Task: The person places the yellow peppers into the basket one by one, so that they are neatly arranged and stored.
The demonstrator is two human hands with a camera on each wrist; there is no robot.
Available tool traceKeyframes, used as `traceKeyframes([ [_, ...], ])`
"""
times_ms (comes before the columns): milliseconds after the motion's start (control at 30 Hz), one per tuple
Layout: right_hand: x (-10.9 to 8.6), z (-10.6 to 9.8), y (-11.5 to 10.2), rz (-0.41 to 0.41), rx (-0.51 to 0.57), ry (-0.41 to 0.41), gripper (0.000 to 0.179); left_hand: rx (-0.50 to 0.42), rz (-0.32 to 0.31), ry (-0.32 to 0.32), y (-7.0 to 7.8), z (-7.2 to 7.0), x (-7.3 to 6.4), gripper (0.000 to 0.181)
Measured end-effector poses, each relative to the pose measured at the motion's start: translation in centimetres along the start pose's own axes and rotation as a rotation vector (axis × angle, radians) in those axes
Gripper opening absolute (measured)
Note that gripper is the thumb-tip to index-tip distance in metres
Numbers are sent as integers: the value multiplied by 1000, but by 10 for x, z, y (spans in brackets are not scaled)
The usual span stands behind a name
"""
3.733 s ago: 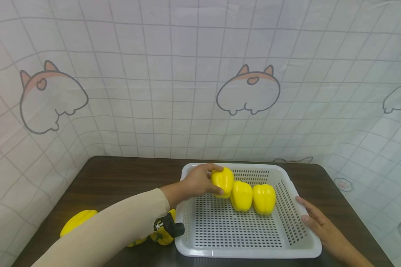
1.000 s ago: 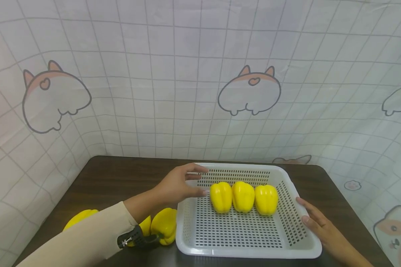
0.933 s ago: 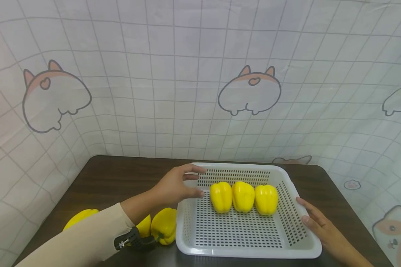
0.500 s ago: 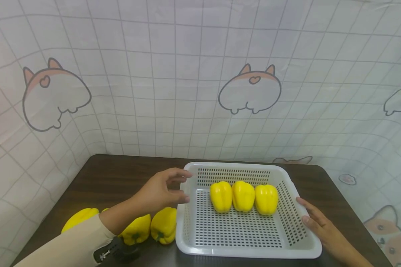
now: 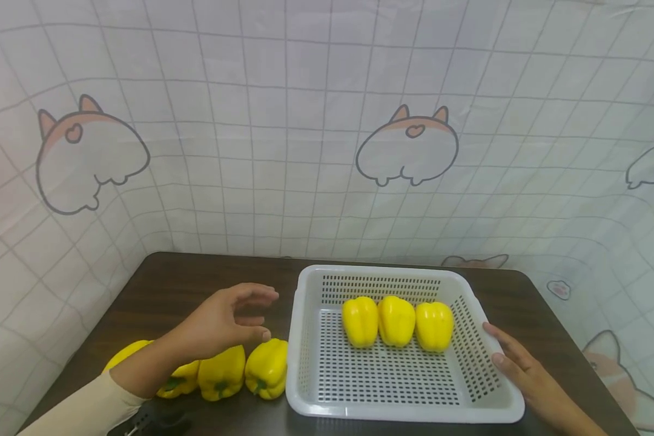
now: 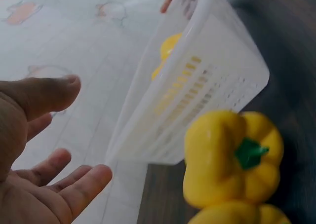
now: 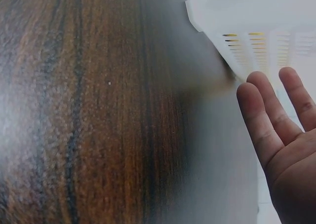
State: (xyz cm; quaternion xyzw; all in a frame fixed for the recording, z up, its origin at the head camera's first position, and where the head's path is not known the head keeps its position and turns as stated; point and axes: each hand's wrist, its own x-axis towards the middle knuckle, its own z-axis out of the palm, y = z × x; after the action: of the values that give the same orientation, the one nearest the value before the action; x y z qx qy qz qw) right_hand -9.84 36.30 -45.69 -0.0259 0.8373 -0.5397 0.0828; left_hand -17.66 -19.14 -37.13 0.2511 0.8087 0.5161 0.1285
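Observation:
A white perforated plastic basket (image 5: 403,413) stands on the table, with a row of three yellow bell peppers (image 5: 396,321) inside. My left hand (image 5: 215,324) hovers left of the basket with thumb and fingers spread apart, holding nothing. Under and around it lie more yellow bell peppers, one pepper (image 5: 267,369) right beside the basket's left wall. In the left wrist view a green stem shows on the nearest pepper (image 6: 232,157). At the basket's right side my right hand (image 5: 528,375) rests its extended fingertips against the rim; the right wrist view shows its fingers (image 7: 261,120) straight.
The dark wood-grain table (image 5: 207,278) has its back edge near a white grid-patterned cloth (image 5: 283,151) with cartoon corgis. Another pepper (image 5: 128,352) at the left is partly covered by the left forearm. A dark wrist device (image 5: 147,421) sits under the left wrist.
My left hand has let go of a bell pepper, now leftmost in the basket's row, and moved left out of the basket over the loose peppers. The right hand stays put.

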Motion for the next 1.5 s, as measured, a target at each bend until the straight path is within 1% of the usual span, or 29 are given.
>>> traceKeyframes([
  [167, -1, -1, 0, 16, -10, 16, 59, 37, -15, 4, -6, -15, -13, 64],
  [367, -2, 0, 1, -15, 32, -2, 59, 48, -29, -12, -16, -31, -28, 61],
  [500, -3, 1, -1, -24, 48, -6, 59, 79, -58, -25, -24, -43, -41, 59],
  [633, -2, 1, -2, -11, 40, 2, 60, 96, -84, -27, -33, -56, -54, 59],
  [733, -2, 1, -3, -2, 46, 8, 60, 114, -104, -3, -39, -64, -62, 60],
  [867, -2, 2, -5, 11, 37, 12, 61, 154, -112, 33, -46, -72, -72, 57],
  [933, -2, 3, -5, 33, 32, 21, 62, 176, -99, 49, -50, -76, -76, 55],
  [1000, -2, 3, -5, 47, 27, 24, 62, 198, -63, 63, -54, -79, -80, 53],
  [1033, -2, 3, -5, 47, 27, 25, 62, 206, -44, 74, -57, -81, -82, 52],
  [1167, 0, 3, -4, 42, 16, 25, 63, 230, -8, 107, -69, -89, -90, 53],
  [1233, 1, 3, -3, 39, 13, 27, 62, 251, -24, 121, -75, -93, -95, 53],
  [1333, 1, 3, -3, 36, 34, 26, 62, 291, -66, 141, -81, -98, -103, 53],
  [1467, -1, 3, -3, 10, 58, 20, 60, 329, -107, 157, -90, -104, -112, 53],
  [1500, -1, 3, -3, -2, 66, 14, 59, 331, -107, 155, -93, -106, -115, 53],
])
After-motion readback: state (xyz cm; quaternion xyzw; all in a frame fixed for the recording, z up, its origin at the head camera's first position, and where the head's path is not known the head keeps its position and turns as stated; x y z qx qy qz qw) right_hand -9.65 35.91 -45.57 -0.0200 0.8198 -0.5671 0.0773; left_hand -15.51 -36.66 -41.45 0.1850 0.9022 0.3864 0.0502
